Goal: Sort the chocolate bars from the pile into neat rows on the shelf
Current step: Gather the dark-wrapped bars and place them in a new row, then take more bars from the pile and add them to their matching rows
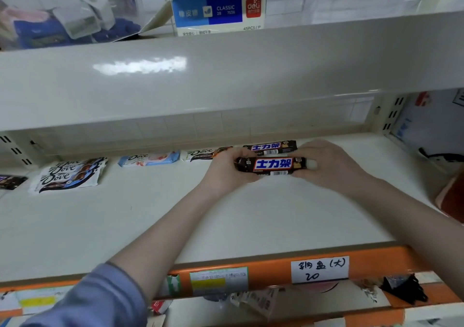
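A dark brown Snickers bar (272,166) is held level just above the cream shelf (226,216). My left hand (227,170) grips its left end and my right hand (331,164) grips its right end. Right behind it a second Snickers bar (272,147) lies flat near the back wall. To its left along the back lie a white-and-brown Dove bar (200,154), a light blue Dove bar (149,159), and a small stack of white Dove bars (69,175). A dark wrapper (11,181) shows at the far left edge.
An upper shelf (226,75) overhangs the back of the working shelf, carrying a Deli eraser box (218,9) and a clear bag (62,13). The orange front rail (263,274) bears paper price labels. A red-brown object (452,198) sits at the right edge.
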`<action>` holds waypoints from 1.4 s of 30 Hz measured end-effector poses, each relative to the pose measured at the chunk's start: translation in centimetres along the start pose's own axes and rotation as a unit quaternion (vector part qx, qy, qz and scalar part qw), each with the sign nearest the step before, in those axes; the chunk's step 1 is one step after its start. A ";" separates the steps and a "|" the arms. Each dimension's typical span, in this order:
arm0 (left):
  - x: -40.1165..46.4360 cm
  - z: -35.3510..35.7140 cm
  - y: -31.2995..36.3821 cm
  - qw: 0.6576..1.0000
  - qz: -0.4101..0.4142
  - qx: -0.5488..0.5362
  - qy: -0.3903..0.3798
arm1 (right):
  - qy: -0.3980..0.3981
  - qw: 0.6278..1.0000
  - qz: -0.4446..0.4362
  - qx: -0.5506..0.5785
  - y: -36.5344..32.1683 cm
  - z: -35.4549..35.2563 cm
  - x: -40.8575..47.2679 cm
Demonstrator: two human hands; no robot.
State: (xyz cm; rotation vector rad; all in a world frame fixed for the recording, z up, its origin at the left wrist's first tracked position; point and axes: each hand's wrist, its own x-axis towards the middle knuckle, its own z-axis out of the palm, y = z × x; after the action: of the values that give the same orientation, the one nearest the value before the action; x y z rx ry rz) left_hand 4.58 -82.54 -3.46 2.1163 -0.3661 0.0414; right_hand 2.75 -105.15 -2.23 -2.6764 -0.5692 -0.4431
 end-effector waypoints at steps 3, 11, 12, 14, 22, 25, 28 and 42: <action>1.8 0.5 -0.1 0.989 0.064 0.133 0.018 | 0.008 1.000 0.007 -0.026 1.5 0.2 1.6; 4.8 1.4 -1.3 0.937 0.101 0.331 0.037 | -0.016 0.998 -0.032 -0.058 3.2 0.7 4.5; 4.8 1.5 -1.5 0.933 0.101 0.344 0.038 | -0.024 0.998 -0.030 -0.052 3.5 1.1 4.5; 4.7 1.5 -1.8 0.930 0.101 0.352 0.038 | -0.038 0.998 -0.024 -0.039 3.7 1.8 4.5; 4.1 2.3 -2.2 0.931 0.108 0.344 0.055 | -0.021 0.999 -0.020 -0.016 4.1 2.7 4.3; 4.0 2.4 -2.4 0.931 0.104 0.344 0.068 | -0.019 0.999 -0.023 -0.028 4.3 2.9 4.6; 4.1 2.5 -2.5 0.932 0.091 0.342 0.072 | -0.016 0.999 -0.030 -0.038 4.4 3.2 4.9; 1.0 0.6 -1.6 0.921 0.049 0.381 0.068 | 0.028 0.997 0.038 -0.063 2.1 3.1 3.4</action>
State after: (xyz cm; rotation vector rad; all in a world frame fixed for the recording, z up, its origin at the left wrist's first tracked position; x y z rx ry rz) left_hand 5.90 -82.45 -4.91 2.8391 -0.4142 0.4549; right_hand 7.30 -104.58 -4.32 -2.7839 -0.4347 -0.5457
